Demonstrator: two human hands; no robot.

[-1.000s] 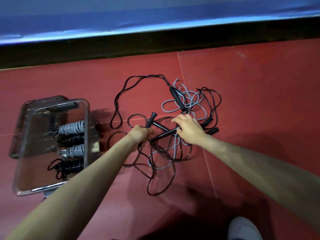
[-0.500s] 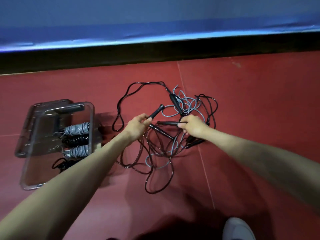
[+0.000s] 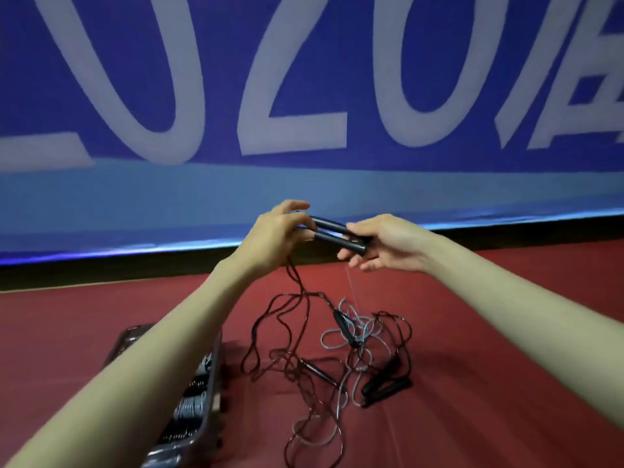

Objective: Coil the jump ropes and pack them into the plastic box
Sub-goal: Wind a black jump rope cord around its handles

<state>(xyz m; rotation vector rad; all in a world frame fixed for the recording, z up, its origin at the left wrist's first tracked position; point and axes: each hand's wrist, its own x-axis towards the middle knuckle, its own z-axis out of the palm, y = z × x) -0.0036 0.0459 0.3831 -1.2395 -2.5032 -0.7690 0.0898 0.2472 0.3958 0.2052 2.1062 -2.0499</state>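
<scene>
- Both hands have come up off the floor since a second ago, when they were down in the tangle; the two black handles (image 3: 337, 235) now lie side by side between them, in front of the banner (image 3: 304, 79).
- Left hand (image 3: 277, 236) pinches the handles at one end, thumb and fingers closed round them, the index finger lifted free.
- Right hand (image 3: 381, 243) cups the other end, fingers curled under the handles, thumb on top.
- A dark rope (image 3: 297, 298) drops from under the left hand to the tangle (image 3: 331, 359) below both hands on the red floor (image 3: 506, 332).
- In that tangle a grey rope (image 3: 341, 336) and more black handles (image 3: 385, 386) are looped through the dark rope.
- The box (image 3: 212, 393) sits low beside the left forearm, with coiled ropes in it; how full it is I cannot tell.
- Handling, as a guess: the handles are stiff, light and smooth, so they are the place to hold, both gripped together in one hand.
- The rope looks thin, limp and springy; it should wind easily but snag on its neighbours, so lift slowly and shake it loose.
- Its glossy skin may slip, so each loop wants trapping under the thumb.
</scene>
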